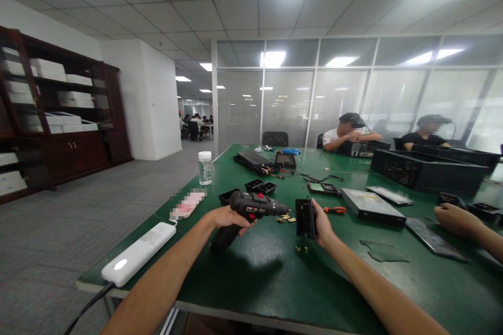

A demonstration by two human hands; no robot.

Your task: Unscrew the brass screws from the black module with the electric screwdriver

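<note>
My left hand is wrapped round the grip of a black cordless drill, which points right. The drill's tip meets the left side of a small black open box, though I cannot tell whether it touches. My right hand grips that box from its right side, holding it upright above the table. Several small brass-coloured pieces lie behind the drill tip. A few brass screws are on the table below the box. An orange-handled screwdriver lies just behind my right hand.
On the green table are a white power strip, a phone, a clear bottle, black trays and a silver disc drive. Another person's hand is at right. Two people sit behind computer cases.
</note>
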